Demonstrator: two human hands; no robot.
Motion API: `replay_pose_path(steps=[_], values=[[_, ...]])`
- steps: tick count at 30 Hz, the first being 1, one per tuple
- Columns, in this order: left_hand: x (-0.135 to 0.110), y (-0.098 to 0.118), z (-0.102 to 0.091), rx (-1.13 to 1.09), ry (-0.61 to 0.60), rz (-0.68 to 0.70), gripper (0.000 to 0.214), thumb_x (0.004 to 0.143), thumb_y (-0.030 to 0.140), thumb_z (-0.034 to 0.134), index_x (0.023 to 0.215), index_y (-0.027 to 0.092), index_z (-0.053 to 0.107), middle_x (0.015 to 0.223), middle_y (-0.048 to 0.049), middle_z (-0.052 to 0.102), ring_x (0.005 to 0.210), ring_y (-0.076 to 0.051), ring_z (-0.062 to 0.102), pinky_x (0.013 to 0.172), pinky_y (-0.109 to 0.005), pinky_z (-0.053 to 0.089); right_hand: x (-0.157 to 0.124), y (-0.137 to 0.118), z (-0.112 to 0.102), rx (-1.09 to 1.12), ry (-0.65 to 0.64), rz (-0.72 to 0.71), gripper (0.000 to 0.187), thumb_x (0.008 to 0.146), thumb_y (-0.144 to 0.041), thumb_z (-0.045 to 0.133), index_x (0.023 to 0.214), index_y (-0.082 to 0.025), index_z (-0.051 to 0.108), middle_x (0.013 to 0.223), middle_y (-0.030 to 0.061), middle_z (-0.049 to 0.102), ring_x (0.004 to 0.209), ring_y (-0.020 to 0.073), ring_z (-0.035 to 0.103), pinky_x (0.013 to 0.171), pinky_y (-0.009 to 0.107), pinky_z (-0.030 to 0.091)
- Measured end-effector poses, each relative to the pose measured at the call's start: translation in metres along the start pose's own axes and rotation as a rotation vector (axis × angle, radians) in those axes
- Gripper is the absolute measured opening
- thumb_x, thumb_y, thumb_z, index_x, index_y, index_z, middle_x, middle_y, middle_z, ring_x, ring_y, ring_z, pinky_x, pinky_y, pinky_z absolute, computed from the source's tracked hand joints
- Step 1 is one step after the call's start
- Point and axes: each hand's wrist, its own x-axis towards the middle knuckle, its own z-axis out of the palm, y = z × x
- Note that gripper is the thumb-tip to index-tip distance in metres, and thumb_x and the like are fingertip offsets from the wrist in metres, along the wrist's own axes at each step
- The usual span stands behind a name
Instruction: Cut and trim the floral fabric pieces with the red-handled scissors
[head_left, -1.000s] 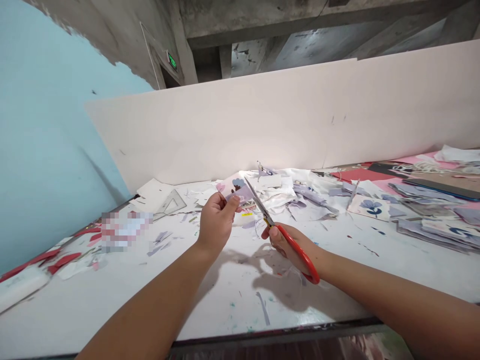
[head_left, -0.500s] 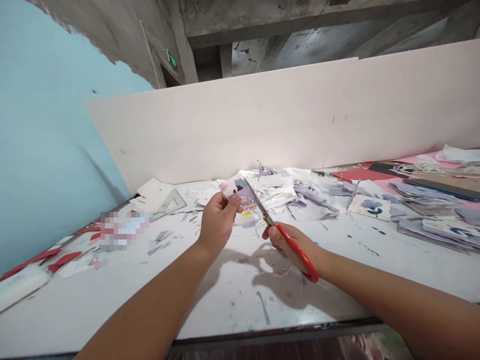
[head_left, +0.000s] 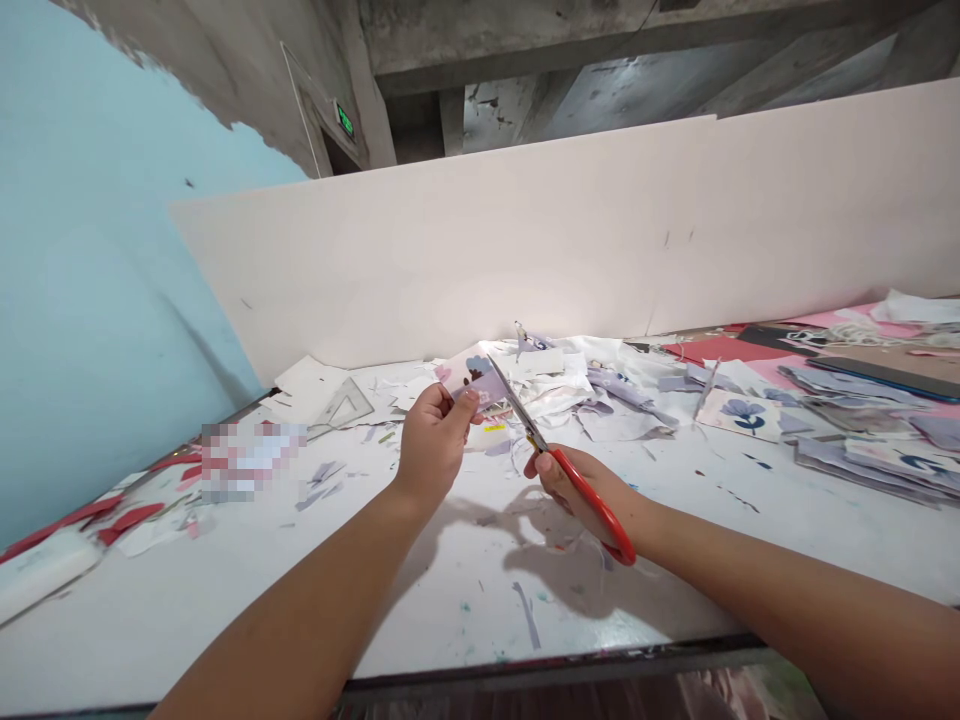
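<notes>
My left hand (head_left: 433, 440) pinches a small printed paper piece (head_left: 474, 376) with a blue flower on it, held just above the white table (head_left: 225, 570). My right hand (head_left: 581, 485) grips red-handled scissors (head_left: 559, 460), fingers through the loops. The blades point up and left, with their tips at the right edge of the paper piece. Both hands are near the middle of the table, over scattered paper offcuts.
A heap of white and lilac paper scraps (head_left: 585, 385) lies behind the hands. Stacks of printed flower cards (head_left: 862, 430) and pink sheets (head_left: 727, 348) cover the right side. A clear set square (head_left: 341, 408) lies at the left. A tall white board (head_left: 570, 230) stands along the back.
Almost nothing has moved. The paper piece in my left hand has shifted slightly against the scissor blades.
</notes>
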Motion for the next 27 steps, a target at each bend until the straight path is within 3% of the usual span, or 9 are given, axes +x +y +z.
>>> replay_pose_path(steps=[27], values=[[0.0011, 0.0015, 0.0002, -0.082, -0.03, -0.084, 0.025, 0.068, 0.039, 0.064, 0.07, 0.017, 0.053, 0.052, 0.0038, 0.052, 0.043, -0.004, 0.036, 0.044, -0.019, 0.027, 0.0056, 0.0089, 0.0017, 0.082, 0.001, -0.058, 0.057, 0.066, -0.075, 0.038, 0.067, -0.018, 0.046, 0.047, -0.0076, 0.029, 0.044, 0.0075, 0.026, 0.042, 0.023, 0.02]])
